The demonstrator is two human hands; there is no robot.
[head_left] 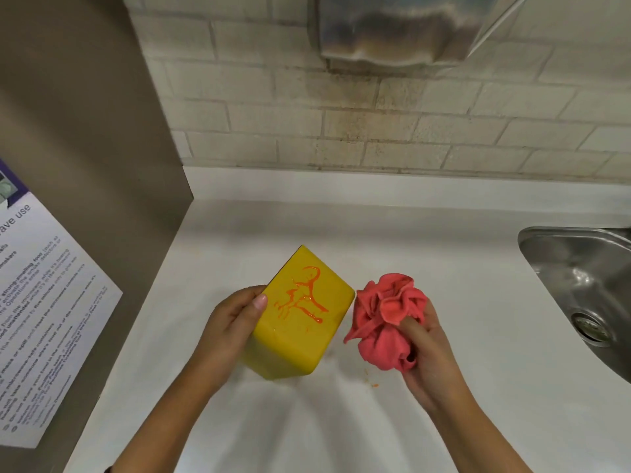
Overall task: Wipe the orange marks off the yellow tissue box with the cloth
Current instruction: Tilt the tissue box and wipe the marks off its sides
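While the left hand (pixel 235 319) grips the yellow tissue box (pixel 300 319) tilted above the white desk (pixel 444 268), the orange marks (pixel 302 300) face up; the right hand (pixel 426 349), clenched around the bunched pink cloth (pixel 386 322), sits just beside the box's right edge, nearer the marks.

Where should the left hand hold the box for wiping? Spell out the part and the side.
Grip the yellow box by its left side wall, coming from the left, as the left hand does. That leaves the marked top face open to the cloth in the right hand.
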